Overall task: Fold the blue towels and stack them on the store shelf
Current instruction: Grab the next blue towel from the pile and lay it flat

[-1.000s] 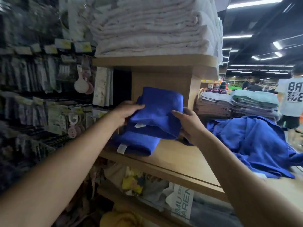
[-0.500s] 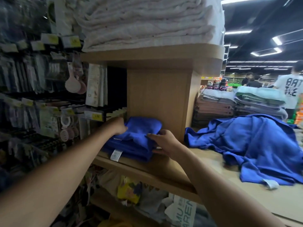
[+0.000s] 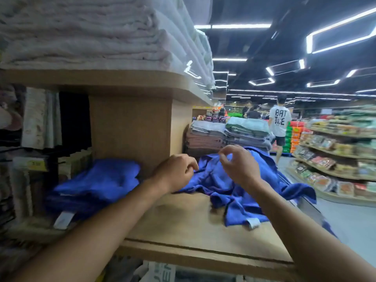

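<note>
Folded blue towels (image 3: 97, 184) stacked on shelf (image 3: 183, 226) at L, L hand (image 3: 175, 173) curled at crumpled towel (image 3: 223, 186) edge, grip unclear, R hand (image 3: 238, 163) loosely curled above it, holding nothing

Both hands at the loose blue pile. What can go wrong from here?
1. The loose pile looks tangled, and one corner hangs over the shelf edge. Pulling one towel may drag others to the floor.
2. The left hand is near the folded stack, and its forearm passes right beside it. A careless lift could knock the stack askew.
</note>
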A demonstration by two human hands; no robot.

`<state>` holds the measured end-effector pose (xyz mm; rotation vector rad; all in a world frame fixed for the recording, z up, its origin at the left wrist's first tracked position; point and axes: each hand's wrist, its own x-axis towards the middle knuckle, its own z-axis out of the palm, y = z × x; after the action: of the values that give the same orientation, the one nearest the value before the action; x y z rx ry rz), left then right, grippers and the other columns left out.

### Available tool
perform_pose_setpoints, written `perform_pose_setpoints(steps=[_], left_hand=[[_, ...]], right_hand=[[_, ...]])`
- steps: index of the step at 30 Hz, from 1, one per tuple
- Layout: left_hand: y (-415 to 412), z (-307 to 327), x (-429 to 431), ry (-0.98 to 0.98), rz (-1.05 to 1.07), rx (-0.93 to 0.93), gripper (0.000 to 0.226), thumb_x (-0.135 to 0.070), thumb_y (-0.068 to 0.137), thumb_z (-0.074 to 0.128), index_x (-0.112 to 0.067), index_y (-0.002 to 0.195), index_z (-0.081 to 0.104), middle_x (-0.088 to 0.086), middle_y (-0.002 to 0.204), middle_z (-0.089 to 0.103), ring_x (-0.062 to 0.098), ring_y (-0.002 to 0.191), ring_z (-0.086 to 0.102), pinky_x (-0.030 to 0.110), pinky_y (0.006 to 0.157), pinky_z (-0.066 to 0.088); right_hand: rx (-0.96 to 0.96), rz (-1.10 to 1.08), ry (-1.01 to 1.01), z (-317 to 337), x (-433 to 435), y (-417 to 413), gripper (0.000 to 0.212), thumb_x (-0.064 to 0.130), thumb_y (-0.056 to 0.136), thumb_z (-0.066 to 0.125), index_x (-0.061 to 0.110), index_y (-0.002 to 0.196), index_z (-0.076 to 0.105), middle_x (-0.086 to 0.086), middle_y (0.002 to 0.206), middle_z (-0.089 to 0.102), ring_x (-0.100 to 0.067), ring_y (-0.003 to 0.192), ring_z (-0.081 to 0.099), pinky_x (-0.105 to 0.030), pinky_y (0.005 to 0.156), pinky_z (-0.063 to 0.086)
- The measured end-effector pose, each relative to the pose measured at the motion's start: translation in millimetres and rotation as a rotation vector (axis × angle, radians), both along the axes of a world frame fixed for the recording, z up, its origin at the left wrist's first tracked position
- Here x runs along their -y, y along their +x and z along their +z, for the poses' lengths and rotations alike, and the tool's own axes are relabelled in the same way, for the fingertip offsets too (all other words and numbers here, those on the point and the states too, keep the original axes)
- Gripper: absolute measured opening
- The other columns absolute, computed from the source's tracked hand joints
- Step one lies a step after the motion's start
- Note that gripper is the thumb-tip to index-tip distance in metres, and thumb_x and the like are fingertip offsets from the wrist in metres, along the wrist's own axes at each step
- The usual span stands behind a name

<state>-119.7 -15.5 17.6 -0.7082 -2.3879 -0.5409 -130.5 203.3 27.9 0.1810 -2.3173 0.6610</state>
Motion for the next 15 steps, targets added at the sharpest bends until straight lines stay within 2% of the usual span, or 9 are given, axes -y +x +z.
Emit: perform_pose_setpoints(steps=[2, 4, 7, 9, 11, 13, 15], left_hand=[[-17, -5, -31, 0.02, -0.063, 0.103, 0.026, -0.013, 0.092, 0.055, -0.026, 0.102, 0.076, -0.004, 0.102, 0.074, 0.015, 0.09, 0.066, 0.024, 0.079, 0.047], [-31, -8, -57, 0.043, -0.121, 0.202, 0.026, -0.016, 0.093, 0.054, -0.027, 0.105, 0.075, -0.007, 0.102, 0.074, 0.011, 0.088, 0.066, 0.025, 0.081, 0.05], [-47, -20, -82, 0.082, -0.133, 0.251, 0.024, -0.017, 0.092, 0.055, -0.028, 0.102, 0.075, -0.008, 0.097, 0.075, 0.001, 0.072, 0.058, 0.02, 0.074, 0.045], [-53, -32, -87, 0.062, -0.145, 0.288, 0.024, -0.014, 0.09, 0.057, -0.024, 0.101, 0.076, -0.007, 0.097, 0.076, 0.001, 0.073, 0.059, 0.019, 0.075, 0.045], [-60, -37, -83, 0.092, -0.181, 0.333, 0.024, -0.011, 0.091, 0.058, -0.021, 0.099, 0.078, -0.005, 0.096, 0.077, 0.007, 0.081, 0.066, 0.021, 0.079, 0.05], [-64, -35, -76, 0.25, -0.215, 0.366, 0.022, -0.006, 0.093, 0.058, -0.015, 0.098, 0.078, 0.0, 0.09, 0.077, 0.011, 0.076, 0.066, 0.023, 0.072, 0.053], [-62, -28, -72, 0.519, -0.266, 0.438, 0.022, -0.005, 0.098, 0.056, -0.011, 0.093, 0.077, 0.001, 0.08, 0.073, 0.012, 0.067, 0.063, 0.02, 0.056, 0.05]], right_hand=[[-0.055, -0.168, -0.027, -4, -47, -11, 0.026, 0.023, 0.09, 0.058, 0.028, 0.112, 0.069, -0.002, 0.119, 0.065, -0.029, 0.107, 0.062, -0.041, 0.083, 0.05], [-0.065, -0.291, -0.07, -8, -81, -21, 0.043, 0.015, 0.087, 0.058, 0.016, 0.13, 0.061, -0.014, 0.126, 0.062, -0.037, 0.116, 0.056, -0.046, 0.092, 0.048], [0.137, -0.412, -0.15, -11, -110, -32, 0.058, 0.024, 0.09, 0.056, 0.013, 0.145, 0.043, -0.023, 0.13, 0.061, -0.041, 0.12, 0.055, -0.047, 0.097, 0.045], [0.259, -0.431, -0.174, -15, -118, -36, 0.047, 0.034, 0.093, 0.055, 0.013, 0.135, 0.052, -0.022, 0.125, 0.064, -0.04, 0.115, 0.059, -0.045, 0.094, 0.047], [0.235, -0.407, -0.188, -11, -119, -36, 0.028, 0.038, 0.094, 0.054, 0.019, 0.11, 0.068, -0.016, 0.113, 0.071, -0.036, 0.104, 0.064, -0.041, 0.085, 0.049], [0.117, -0.315, -0.208, -3, -113, -32, 0.025, 0.038, 0.097, 0.054, 0.023, 0.098, 0.074, -0.007, 0.101, 0.074, -0.032, 0.094, 0.066, -0.037, 0.077, 0.049], [-0.038, -0.159, -0.23, 6, -98, -26, 0.025, 0.037, 0.099, 0.056, 0.023, 0.094, 0.075, 0.0, 0.088, 0.075, -0.024, 0.085, 0.067, -0.036, 0.073, 0.051]])
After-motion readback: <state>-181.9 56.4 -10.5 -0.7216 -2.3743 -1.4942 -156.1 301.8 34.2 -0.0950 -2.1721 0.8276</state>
